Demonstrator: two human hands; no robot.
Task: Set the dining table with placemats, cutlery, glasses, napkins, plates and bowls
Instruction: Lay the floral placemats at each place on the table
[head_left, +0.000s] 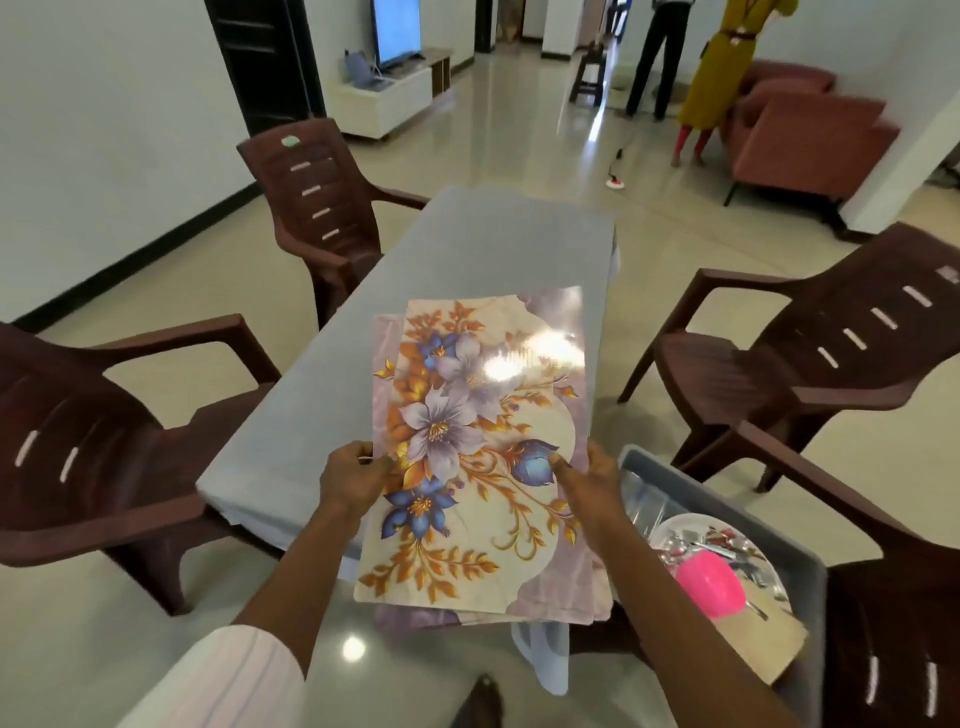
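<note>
You held the stack of floral placemats over the near end of the dining table, its long sides running away from you and the lower mats fanned out a little under the top one. Your left hand pinched the stack's left edge, thumb on top and fingers curled beneath; your right hand pinched the right edge the same way, thumb pressed beside the blue bud. A pale sticker on the far left chair was too blurred to read. Beyond the mats the grey tablecloth ran on to the far edge. That chair stood just beside the table's left edge, while the right chair stood apart from the right edge, floor showing between. Just beside your right wrist a grey tub held a pink bowl, cutlery and clear glasses.
</note>
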